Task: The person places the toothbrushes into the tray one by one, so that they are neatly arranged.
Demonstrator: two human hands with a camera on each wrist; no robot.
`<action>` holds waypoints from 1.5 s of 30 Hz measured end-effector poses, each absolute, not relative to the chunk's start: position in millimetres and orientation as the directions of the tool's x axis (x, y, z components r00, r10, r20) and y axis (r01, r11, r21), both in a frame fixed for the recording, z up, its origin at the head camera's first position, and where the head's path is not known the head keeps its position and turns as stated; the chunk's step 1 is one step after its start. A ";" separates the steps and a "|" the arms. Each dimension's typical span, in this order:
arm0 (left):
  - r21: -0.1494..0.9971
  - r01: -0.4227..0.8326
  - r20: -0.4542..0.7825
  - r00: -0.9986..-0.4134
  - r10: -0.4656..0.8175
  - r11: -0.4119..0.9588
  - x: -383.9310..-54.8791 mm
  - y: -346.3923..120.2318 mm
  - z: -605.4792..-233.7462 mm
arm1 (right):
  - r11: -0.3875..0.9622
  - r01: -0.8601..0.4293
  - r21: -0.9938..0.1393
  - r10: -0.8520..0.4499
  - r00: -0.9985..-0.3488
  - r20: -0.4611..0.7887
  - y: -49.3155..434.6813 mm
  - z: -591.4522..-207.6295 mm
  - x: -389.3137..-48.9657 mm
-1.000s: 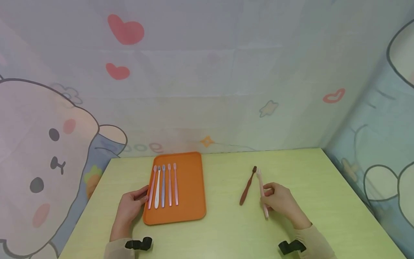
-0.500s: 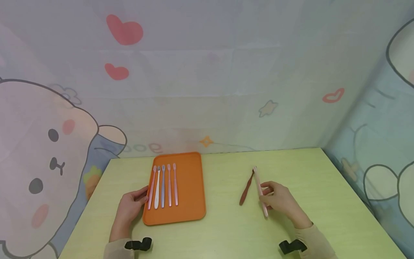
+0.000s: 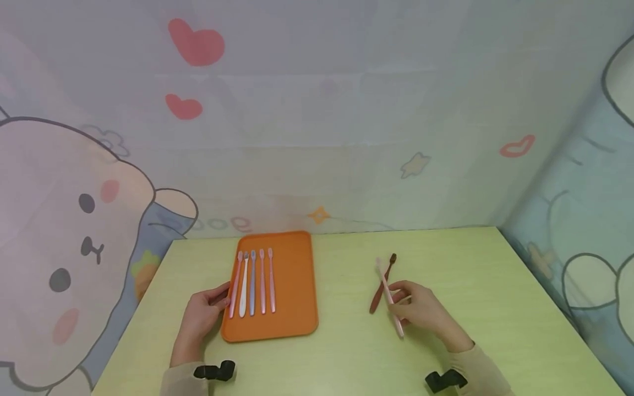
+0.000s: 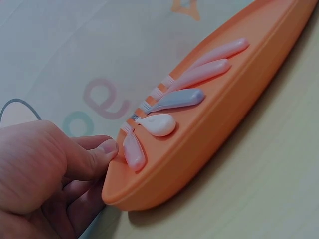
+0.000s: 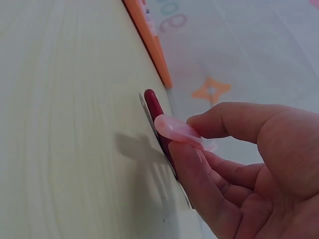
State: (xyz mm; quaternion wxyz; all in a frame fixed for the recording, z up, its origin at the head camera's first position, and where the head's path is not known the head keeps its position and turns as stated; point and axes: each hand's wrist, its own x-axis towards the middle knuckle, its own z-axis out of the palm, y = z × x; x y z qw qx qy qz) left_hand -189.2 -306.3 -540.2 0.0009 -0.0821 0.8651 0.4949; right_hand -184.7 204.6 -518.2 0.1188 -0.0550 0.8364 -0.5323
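My right hand (image 3: 421, 308) pinches a pale pink toothbrush (image 3: 390, 300) between thumb and fingers, its bristle end pointing away and to the left. In the right wrist view the rounded handle end of this toothbrush (image 5: 177, 130) sticks out of the grip, above the table. A dark red-brown toothbrush (image 3: 376, 300) lies on the table behind it, crossed by the pink one in the head view. My left hand (image 3: 200, 316) grips the left rim of an orange tray (image 3: 294, 286), thumb on the rim. In the tray a white toothbrush (image 4: 160, 124), a blue toothbrush (image 4: 182, 99) and three pink ones lie side by side.
The pale yellow-green table (image 3: 342, 352) carries the tray left of centre and the red-brown toothbrush to the right. A printed cloth (image 3: 307, 110) with hearts and a cartoon animal hangs along the table's back edge. Black straps with wrist cameras (image 3: 215, 371) circle both sleeves.
My right hand has moved a little left with the pink toothbrush. Its bristle end has swung left, across the red-brown one. The left hand keeps its hold on the tray.
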 end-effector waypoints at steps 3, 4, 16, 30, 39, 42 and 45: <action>0.860 -0.131 -0.071 -0.988 -0.139 0.493 -189.5 -304.6 -539.5 | 0.425 0.002 -0.905 -0.262 -0.957 -0.125 200.4 -522.2 -185.7; 0.862 -0.129 -0.070 -0.988 -0.137 0.491 -189.3 -304.1 -539.7 | 0.420 -0.007 -0.908 -0.279 -0.953 -0.122 198.7 -523.5 -185.6; 0.859 -0.136 -0.077 -0.987 -0.139 0.494 -192.4 -303.2 -543.0 | 0.339 -0.066 -0.938 -0.414 -0.906 -0.086 165.2 -523.7 -184.9; 0.868 -0.115 -0.059 -0.990 -0.130 0.482 -193.3 -300.9 -544.0 | 0.320 -0.086 -0.944 -0.465 -0.882 -0.077 120.0 -526.5 -195.6; 0.865 -0.111 -0.052 -0.990 -0.133 0.489 -192.0 -304.5 -543.9 | 0.281 -0.087 -0.956 -0.493 -0.868 -0.066 90.3 -515.9 -200.5; 0.861 -0.111 -0.048 -0.989 -0.138 0.497 -191.2 -305.8 -543.5 | 0.279 -0.092 -0.956 -0.495 -0.867 -0.061 79.6 -514.4 -202.7; 0.859 -0.116 -0.051 -0.988 -0.143 0.499 -190.1 -307.5 -542.6 | 0.261 -0.080 -0.962 -0.498 -0.865 -0.063 68.6 -515.7 -206.5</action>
